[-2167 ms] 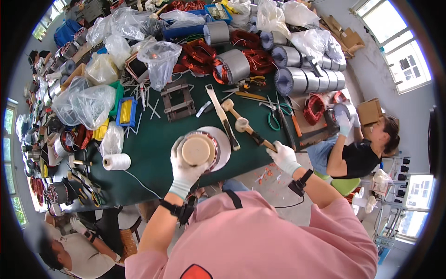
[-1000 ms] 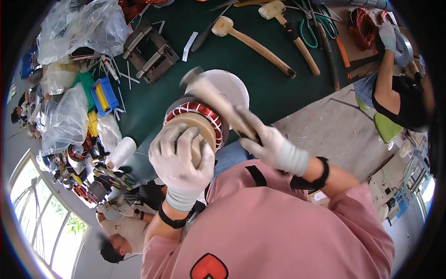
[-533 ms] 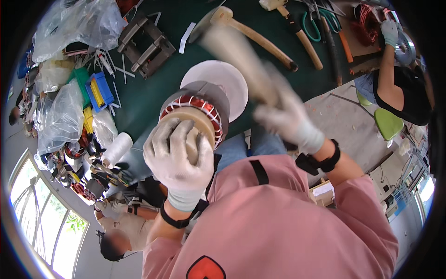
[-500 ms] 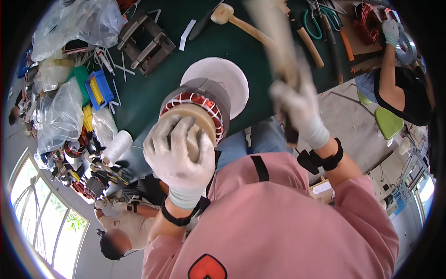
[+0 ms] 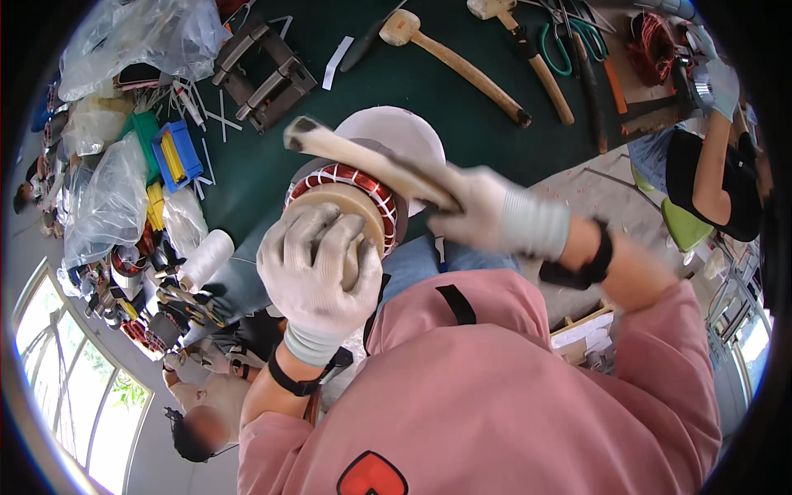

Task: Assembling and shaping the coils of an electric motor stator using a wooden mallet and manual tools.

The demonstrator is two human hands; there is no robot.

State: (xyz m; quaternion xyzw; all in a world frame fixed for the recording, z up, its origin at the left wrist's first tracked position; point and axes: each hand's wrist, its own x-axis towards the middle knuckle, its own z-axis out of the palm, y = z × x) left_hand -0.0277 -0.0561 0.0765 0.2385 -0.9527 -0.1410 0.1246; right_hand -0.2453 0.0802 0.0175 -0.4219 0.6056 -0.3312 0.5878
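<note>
Your left fingers [image 5: 307,233] grip the tan round block [image 5: 363,208] over the red-wound stator [image 5: 363,179], just left of frame centre; your right fingers [image 5: 456,221] clasp the wooden bat [image 5: 356,155]. Hold the block square; keep those left knuckles clear.

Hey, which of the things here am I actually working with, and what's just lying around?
In use:
wooden stick, in the right hand
wound stator, laced in white
tan round block, under the left hand

Probably just lying about:
two mallets
metal frame
green-handled scissors
blue bin
clear plastic bag
</note>
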